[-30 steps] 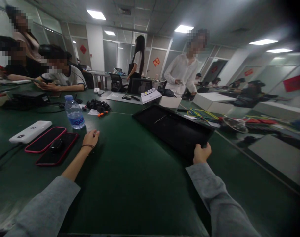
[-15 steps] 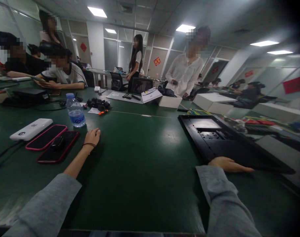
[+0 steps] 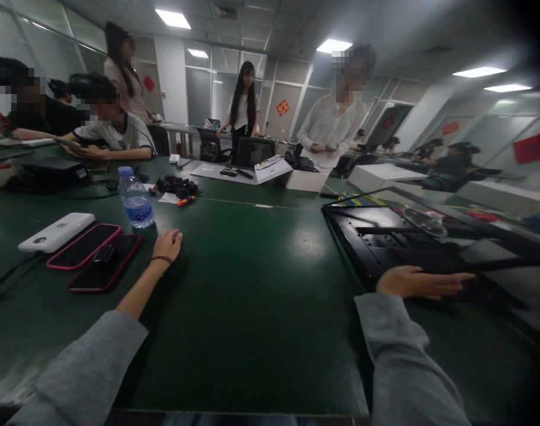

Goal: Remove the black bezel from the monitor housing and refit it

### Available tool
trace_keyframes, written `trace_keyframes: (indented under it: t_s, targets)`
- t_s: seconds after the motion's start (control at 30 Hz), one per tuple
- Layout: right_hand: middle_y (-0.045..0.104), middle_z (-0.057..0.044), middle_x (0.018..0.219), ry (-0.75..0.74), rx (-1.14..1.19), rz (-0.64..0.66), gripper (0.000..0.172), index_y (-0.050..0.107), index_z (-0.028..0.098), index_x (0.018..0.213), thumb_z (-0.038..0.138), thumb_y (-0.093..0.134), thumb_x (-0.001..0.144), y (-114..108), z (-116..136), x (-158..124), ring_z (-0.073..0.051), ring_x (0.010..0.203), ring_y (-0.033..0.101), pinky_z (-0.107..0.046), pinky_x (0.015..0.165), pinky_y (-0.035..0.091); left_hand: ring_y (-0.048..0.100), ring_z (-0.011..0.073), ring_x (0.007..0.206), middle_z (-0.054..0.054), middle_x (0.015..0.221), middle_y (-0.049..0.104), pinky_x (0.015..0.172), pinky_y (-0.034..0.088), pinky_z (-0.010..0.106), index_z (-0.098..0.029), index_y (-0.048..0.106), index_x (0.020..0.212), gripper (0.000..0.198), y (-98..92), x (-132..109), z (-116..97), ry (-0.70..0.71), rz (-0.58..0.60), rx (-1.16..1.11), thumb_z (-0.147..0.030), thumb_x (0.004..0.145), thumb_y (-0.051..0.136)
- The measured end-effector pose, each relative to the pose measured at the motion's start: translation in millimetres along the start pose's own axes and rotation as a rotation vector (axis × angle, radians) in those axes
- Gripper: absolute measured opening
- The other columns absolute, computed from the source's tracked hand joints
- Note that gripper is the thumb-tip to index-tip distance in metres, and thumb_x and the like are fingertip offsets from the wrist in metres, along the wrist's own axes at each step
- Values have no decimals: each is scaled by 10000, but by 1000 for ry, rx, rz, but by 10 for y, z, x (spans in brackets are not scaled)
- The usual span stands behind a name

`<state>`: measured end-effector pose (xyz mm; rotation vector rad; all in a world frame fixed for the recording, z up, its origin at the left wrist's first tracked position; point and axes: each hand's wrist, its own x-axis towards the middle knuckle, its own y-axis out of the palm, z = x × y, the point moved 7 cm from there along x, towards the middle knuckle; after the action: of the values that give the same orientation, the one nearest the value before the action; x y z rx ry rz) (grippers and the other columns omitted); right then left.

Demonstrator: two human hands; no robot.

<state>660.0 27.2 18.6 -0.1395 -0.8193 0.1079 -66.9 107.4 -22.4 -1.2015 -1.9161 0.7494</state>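
My left hand [image 3: 167,245] rests on the green table with its fingers loosely curled, and nothing shows in it. Just beyond it stands a clear water bottle [image 3: 135,201] with a blue cap. To its left lie two phones, and a small black case [image 3: 105,256] sits on the nearer phone [image 3: 92,278]. At the right, my right hand [image 3: 418,283] grips the near edge of a thin black frame [image 3: 447,204], fingers stretched along it. The frame is tilted up, apart from the flat black panel [image 3: 370,241] under it. My fingers partly hide the grip.
A white power bank [image 3: 57,232] with a cable lies at the left. Beyond the bottle are black gear [image 3: 176,186] and a grey board [image 3: 225,172]. White boxes [image 3: 308,180] stand at the far edge. Several people sit or stand around the table.
My right hand has risen slightly and the black frame has lifted from the panel, its far side tilting up. My left hand has stayed in place. Standing people in the background have shifted.
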Motion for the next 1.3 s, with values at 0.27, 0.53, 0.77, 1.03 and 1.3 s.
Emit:
trace_keyframes:
  t_s: [0.27,0.53,0.77,1.03,1.3]
  targets:
    - [470,-346,1440,-520,-27,177,763,230,63,1614,206,470,904,329,816,-424,-461,1384,436,-757,1088,329,679,279,1168,176,1269,722,1092,493,421,-110,698,1284,502,-17,-28,8,-18,-28,-28,-367,944,433]
    - [602,-209,1222,-562,299,306,694,118,142,1641,330,372,1023,129,1785,-971,-290,1075,616,-564,992,504,683,267,1095,185,1239,699,1079,496,439,-109,647,1307,488,-84,-35,3,-26,-102,-159,-398,957,469]
    - [607,-55,1054,-234,503,460,625,157,269,1637,380,346,1051,191,1659,-905,-115,646,600,-280,583,544,651,299,1198,265,1479,512,1143,439,487,-75,376,1539,820,-192,-51,70,-56,-282,-352,-572,919,577]
    - [592,1,896,-110,510,582,552,360,221,1519,488,378,1036,451,1350,-919,-114,590,568,-259,526,507,689,292,1174,212,1418,613,1032,528,469,-160,379,1534,882,-36,-45,-42,18,-77,-552,-695,870,603]
    - [647,-132,1003,-271,215,794,518,518,126,1364,350,491,898,868,1044,-1123,-257,888,627,-463,886,546,707,303,1056,202,1212,711,988,534,493,-111,590,1334,486,-133,-84,-81,-53,-112,-272,-389,973,422]
